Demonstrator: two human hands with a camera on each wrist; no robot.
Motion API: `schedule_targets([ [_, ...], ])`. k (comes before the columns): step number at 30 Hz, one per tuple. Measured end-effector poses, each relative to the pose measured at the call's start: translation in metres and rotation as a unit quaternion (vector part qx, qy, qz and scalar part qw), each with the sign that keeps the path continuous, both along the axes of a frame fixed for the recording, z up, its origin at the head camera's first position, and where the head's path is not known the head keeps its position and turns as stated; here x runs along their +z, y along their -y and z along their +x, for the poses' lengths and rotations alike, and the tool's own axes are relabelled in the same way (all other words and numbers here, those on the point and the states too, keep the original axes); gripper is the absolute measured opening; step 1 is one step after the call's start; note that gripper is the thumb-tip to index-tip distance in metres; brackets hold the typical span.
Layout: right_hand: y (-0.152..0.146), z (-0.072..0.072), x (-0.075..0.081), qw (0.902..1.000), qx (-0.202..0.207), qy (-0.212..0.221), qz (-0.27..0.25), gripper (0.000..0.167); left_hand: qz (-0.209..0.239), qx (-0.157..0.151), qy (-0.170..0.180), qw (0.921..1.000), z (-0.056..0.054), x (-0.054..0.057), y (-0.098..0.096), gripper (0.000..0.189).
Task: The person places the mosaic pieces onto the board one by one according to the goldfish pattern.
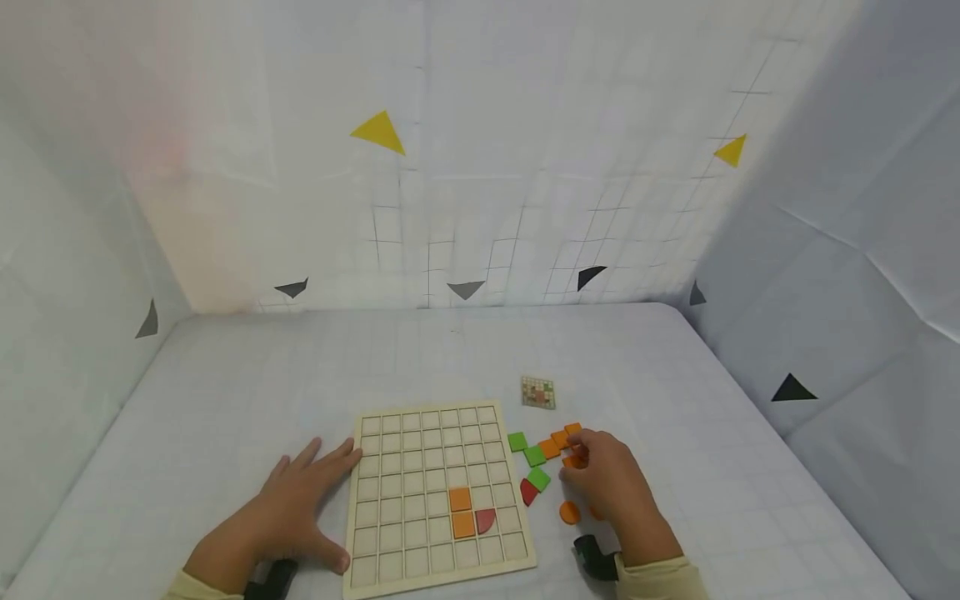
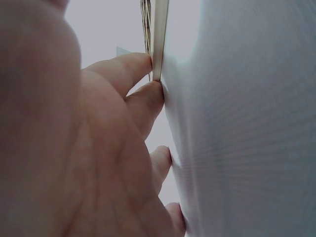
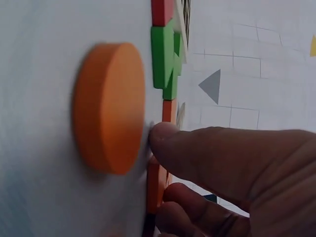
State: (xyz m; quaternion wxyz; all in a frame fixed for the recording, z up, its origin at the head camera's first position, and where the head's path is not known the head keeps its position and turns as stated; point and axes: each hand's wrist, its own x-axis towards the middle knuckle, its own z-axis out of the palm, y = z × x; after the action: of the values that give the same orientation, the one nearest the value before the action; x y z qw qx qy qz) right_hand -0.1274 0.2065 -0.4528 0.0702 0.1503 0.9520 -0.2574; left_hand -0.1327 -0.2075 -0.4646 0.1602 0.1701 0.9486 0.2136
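Note:
A wooden grid board (image 1: 442, 573) lies on the table, with two orange squares (image 1: 462, 524) and a red quarter-circle (image 1: 485, 521) in its cells. My left hand (image 1: 288, 508) is spread flat at the board's left side, fingertips and thumb touching its edge. To the right of the board, my right hand (image 1: 611, 479) pinches an orange square tile (image 3: 156, 185) between thumb and fingers, low at the tabletop. Loose green squares (image 1: 535, 456), other orange squares (image 1: 550, 449) and a red quarter-circle piece (image 1: 528, 492) lie between that hand and the board.
An orange round piece (image 1: 569, 512) lies near my right wrist, with another orange piece partly hidden by the hand. A small patterned card (image 1: 538, 392) sits behind the loose tiles. White sheeting (image 1: 465, 167) with yellow and dark triangles walls the table.

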Motion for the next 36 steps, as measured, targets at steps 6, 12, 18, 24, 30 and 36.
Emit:
schedule_targets([
  [6,0.002,0.002,-0.001,0.9998,0.007,-0.01,0.016,0.041,0.002,0.0,-0.002,1.0,0.001,0.0,-0.001,0.143],
  [12,0.005,0.004,0.002,0.9994,0.035,-0.007,-0.002,0.042,0.004,0.002,0.003,1.0,0.0,0.001,-0.001,0.143],
  [18,0.006,0.005,0.004,0.9981,0.059,0.001,-0.019,0.042,-0.001,0.008,0.008,0.9999,0.0,0.002,-0.002,0.143],
  [24,0.006,0.004,0.003,0.9978,0.063,0.009,-0.019,0.043,-0.004,0.003,0.0,1.0,0.0,-0.001,0.0,0.143],
  [30,0.008,0.003,0.003,0.9977,0.066,0.0,-0.014,0.031,-0.001,0.001,-0.007,1.0,0.0,-0.001,0.001,0.143],
  [36,0.014,0.006,0.008,0.996,0.076,-0.046,-0.009,0.025,0.0,0.0,0.0,1.0,0.0,0.002,0.0,0.142],
])
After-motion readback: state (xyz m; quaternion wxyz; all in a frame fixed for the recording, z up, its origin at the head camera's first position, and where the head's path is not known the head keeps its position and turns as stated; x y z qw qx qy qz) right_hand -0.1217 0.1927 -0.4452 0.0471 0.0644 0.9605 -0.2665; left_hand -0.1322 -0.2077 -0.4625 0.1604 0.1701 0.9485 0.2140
